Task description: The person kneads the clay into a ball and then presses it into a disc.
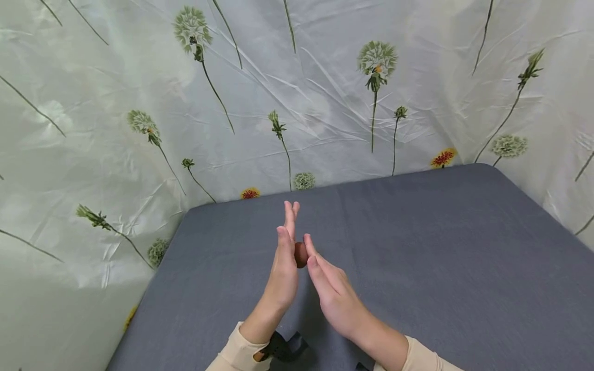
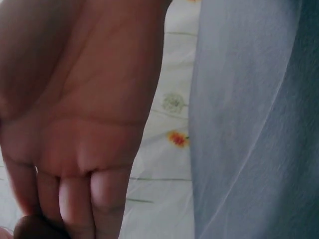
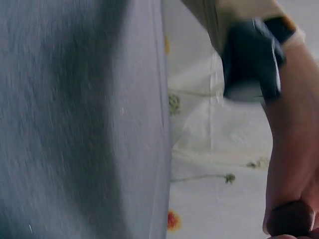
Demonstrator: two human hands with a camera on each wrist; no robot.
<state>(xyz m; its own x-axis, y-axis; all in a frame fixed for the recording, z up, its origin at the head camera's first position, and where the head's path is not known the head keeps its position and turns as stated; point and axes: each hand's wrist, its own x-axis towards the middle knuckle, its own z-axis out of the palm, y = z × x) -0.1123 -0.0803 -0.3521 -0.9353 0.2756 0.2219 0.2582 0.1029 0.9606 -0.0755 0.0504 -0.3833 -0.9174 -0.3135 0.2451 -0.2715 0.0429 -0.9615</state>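
Between my two hands, above the table, sits a small round brown ball (image 1: 300,255); its exact kind cannot be told. My left hand (image 1: 284,268) stands upright with straight fingers, its palm side against the ball. From the other side the straight fingers of my right hand (image 1: 334,291) press on it, tilted toward the left hand. The left wrist view has the open left palm (image 2: 79,114) filling its left half, with the ball (image 2: 37,228) dark at the bottom edge. In the right wrist view the ball (image 3: 290,218) appears at lower right against the left hand.
A grey cloth-covered table (image 1: 427,257) lies below the hands. Behind and beside it hangs a pale curtain (image 1: 315,103) printed with dandelions and flowers. A black strap (image 1: 287,346) circles the left wrist by the cream sleeve (image 1: 241,353).
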